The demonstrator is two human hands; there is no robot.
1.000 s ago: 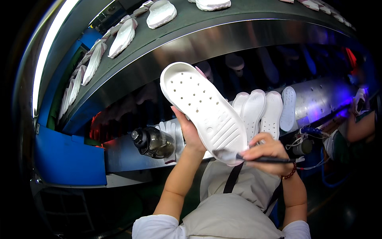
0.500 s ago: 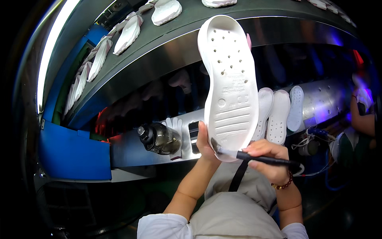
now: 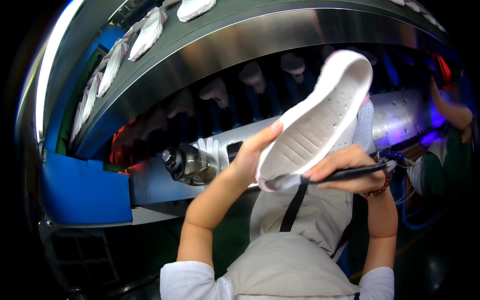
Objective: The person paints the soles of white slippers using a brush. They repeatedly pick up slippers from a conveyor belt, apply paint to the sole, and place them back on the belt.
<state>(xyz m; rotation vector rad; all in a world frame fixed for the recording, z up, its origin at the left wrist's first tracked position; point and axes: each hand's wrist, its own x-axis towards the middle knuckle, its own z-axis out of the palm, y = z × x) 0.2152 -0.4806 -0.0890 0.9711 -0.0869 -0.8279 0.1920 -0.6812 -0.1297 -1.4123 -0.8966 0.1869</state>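
Your left hand (image 3: 254, 151) grips the sole (image 3: 312, 127), your right hand (image 3: 349, 165) clasps the brush (image 3: 362, 171), bristles (image 3: 274, 183) at the sole's near edge

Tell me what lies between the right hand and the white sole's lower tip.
The head view shows the front part of the brush held by the right hand.
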